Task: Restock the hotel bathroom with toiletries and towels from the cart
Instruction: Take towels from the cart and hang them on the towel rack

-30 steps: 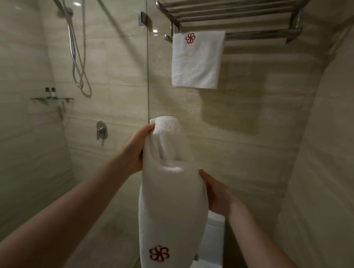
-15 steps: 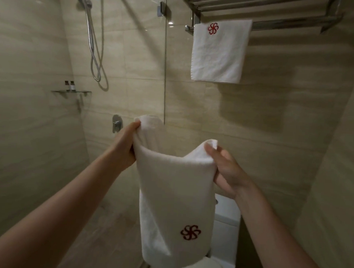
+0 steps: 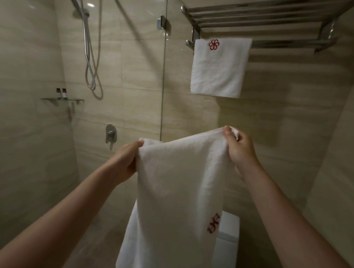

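Head view: left hand [image 3: 127,162], right hand [image 3: 240,151] hold towel [image 3: 180,186] corners, perhaps doubled.

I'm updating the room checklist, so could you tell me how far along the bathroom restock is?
Done: a white logo towel hangs from the towel rack, and two bottles stand on the glass shelf. In hand: the left hand and right hand hold a second logo towel by its top edge, below the rack. Left: hanging it; the cart is out of view.
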The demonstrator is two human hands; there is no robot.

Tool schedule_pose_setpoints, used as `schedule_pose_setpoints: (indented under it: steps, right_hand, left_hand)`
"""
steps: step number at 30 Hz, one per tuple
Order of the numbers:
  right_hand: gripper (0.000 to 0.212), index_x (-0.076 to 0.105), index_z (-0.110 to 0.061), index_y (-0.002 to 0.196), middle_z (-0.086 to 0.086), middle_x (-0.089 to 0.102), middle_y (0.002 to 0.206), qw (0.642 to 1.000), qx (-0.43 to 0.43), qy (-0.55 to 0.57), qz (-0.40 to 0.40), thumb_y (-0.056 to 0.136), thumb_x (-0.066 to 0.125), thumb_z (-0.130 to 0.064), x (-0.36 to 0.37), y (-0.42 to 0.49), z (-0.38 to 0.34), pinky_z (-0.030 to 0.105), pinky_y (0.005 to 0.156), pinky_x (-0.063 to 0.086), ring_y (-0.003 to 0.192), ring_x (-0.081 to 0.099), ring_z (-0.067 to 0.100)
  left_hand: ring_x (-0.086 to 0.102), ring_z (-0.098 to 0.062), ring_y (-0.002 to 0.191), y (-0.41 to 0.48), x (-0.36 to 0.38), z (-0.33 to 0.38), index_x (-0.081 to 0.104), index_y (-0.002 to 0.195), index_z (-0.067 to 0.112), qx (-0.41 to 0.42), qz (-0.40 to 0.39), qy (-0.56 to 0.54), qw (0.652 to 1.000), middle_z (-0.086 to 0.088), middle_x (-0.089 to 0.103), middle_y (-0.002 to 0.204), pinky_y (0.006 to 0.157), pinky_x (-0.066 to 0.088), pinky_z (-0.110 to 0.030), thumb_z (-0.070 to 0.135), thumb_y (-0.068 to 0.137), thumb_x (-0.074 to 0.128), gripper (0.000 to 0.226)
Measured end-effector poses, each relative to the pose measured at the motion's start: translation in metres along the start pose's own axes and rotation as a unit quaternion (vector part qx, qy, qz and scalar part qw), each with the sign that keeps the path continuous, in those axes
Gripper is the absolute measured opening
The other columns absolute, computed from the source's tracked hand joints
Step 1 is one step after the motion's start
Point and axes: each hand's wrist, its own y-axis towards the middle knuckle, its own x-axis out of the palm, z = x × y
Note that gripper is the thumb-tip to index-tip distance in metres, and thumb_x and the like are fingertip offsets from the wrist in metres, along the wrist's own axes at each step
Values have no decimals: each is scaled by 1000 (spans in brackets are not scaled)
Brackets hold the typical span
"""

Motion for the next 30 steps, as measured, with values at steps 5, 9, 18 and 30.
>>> schedule_pose_setpoints:
  steps: [5, 9, 18, 30]
  right_hand:
    - [28, 65, -5, 83, 11, 64, 76, 975, 221, -2, 23, 91, 57, -31, 6, -1, 70, 36, 72, 47, 72, 59, 24]
    - [19, 66, -8, 91, 3, 72, 67, 945, 306, 98, -62, 91, 58, -26, 7, -36, 100, 26, 60, 54, 61, 67, 17]
    - [44, 63, -4, 120, 21, 63, 121, 862, 370, 298, -177, 91, 46, -34, 21, -81, 120, 38, 80, 55, 107, 63, 31]
    - [40, 69, -11, 110, 14, 69, 108, 898, 245, 317, -181, 88, 51, -40, 7, -34, 68, 33, 76, 56, 96, 67, 24]
  left_hand:
    - [61, -17, 86, 7, 16, 9, 62, 105, 7, 2, -51, 7, 999, -9, 65, 95, 69, 48, -26, 30, 98, 40, 32]
    - [65, -17, 73, 8, 40, 7, 64, 101, 6, -3, -91, 11, 996, -8, 68, 79, 61, 52, -24, 32, 96, 44, 33]
    - [64, -10, 49, 11, 68, 9, 64, 66, 12, 50, -127, 9, 991, -2, 65, 53, 47, 49, -16, 31, 95, 44, 40]
    - [56, -14, 57, 28, 49, 23, 58, 71, 14, 75, -56, -25, 995, 1, 59, 53, 52, 46, -25, 35, 93, 43, 34]
